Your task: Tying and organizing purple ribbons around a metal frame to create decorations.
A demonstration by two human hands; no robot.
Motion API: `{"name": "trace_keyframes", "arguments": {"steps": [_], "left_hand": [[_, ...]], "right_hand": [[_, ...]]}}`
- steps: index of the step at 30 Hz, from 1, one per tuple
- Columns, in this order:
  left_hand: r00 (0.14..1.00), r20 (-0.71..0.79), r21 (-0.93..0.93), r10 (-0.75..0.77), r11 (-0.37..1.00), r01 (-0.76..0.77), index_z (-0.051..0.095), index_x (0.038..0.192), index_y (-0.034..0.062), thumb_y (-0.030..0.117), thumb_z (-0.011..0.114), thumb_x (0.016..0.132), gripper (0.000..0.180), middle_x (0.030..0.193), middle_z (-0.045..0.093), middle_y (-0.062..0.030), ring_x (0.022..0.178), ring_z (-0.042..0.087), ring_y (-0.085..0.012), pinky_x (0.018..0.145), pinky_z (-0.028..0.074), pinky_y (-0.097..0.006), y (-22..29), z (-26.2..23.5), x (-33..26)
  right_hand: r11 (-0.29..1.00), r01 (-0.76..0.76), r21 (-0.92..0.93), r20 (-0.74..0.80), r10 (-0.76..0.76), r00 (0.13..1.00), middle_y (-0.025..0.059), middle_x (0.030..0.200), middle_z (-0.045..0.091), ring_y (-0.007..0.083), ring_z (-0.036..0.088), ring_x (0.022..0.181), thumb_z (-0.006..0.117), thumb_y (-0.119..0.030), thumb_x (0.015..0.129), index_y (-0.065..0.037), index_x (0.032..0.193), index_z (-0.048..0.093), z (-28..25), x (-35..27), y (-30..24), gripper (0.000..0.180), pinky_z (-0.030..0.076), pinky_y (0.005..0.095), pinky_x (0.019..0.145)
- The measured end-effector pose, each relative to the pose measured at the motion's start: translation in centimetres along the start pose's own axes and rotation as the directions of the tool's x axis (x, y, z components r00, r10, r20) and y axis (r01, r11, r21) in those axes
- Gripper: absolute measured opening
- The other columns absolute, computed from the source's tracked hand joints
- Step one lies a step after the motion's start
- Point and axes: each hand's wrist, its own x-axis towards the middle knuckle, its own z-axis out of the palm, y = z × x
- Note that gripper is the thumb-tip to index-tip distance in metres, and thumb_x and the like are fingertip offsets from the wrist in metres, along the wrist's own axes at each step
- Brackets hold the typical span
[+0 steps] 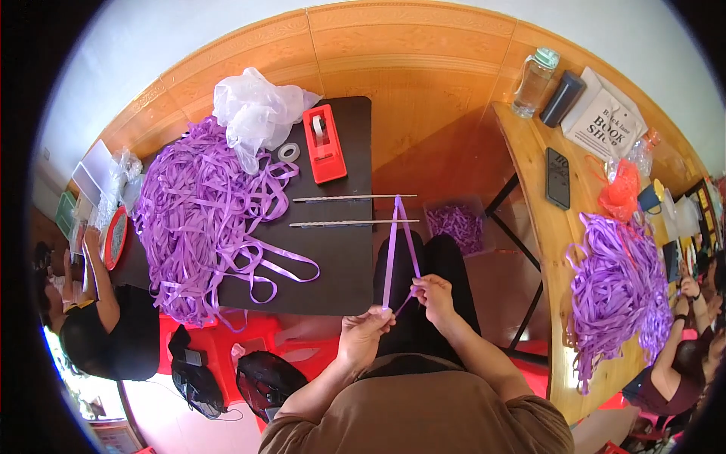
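We look down on our two hands working a purple ribbon [399, 250] above our lap. The ribbon runs up from our hands and loops over the ends of two thin rods [354, 210] that stick out past the edge of a dark table [340, 265]. Our left hand [364, 333] is closed, pinching one ribbon end between thumb and fingers. Our right hand [434, 296] is likewise closed, pinching the other strand just beside it. On the table lie a large heap of purple ribbon [197, 219], a red tape dispenser [324, 144], a tape roll [288, 152] and a crumpled clear bag [253, 113]. To our right, a wooden bench [556, 257] carries another ribbon pile [616, 287], a phone [558, 178] and a bottle [534, 82].
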Motion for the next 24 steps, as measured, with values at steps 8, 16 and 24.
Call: {"name": "trace_keyframes", "arguments": {"steps": [8,16,24], "left_hand": [[0.983,-0.012,0.072,0.181,0.981,-0.179,0.069,0.083,0.0038,0.0,0.067,0.08,0.005,0.08,0.068,-0.0077,0.078,0.062,-0.0164,0.07,0.046,-0.027,-0.4,0.3,0.0],[0.945,-0.024,0.484,0.326,0.831,-0.274,0.066,0.079,0.0003,-0.004,0.068,0.079,0.005,0.072,0.064,-0.0001,0.064,0.057,-0.006,0.061,0.044,-0.02,-2.1,0.4,0.9],[0.708,0.299,0.946,0.639,-0.104,-0.306,0.065,0.082,0.0026,0.004,0.065,0.072,0.01,0.063,0.056,-0.0124,0.056,0.058,-0.03,0.055,0.047,-0.036,-2.7,-1.4,3.7]], "right_hand": [[0.996,0.029,-0.084,0.014,-0.028,1.0,0.0047,0.064,0.063,0.0095,0.058,0.051,0.069,-0.004,0.077,-0.006,0.067,0.063,0.7,0.4,0.1,0.012,0.039,0.0179,0.044],[0.933,0.256,-0.254,0.191,-0.211,0.959,0.0016,0.062,0.058,0.0065,0.051,0.055,0.07,0.003,0.075,-0.001,0.068,0.061,-0.5,-1.3,3.0,0.012,0.04,0.0208,0.051],[0.819,0.323,-0.474,0.25,-0.226,0.941,0.0015,0.063,0.058,0.0089,0.053,0.059,0.07,0.001,0.073,0.002,0.072,0.06,-1.3,-2.2,4.5,0.01,0.043,0.0255,0.054]]}}
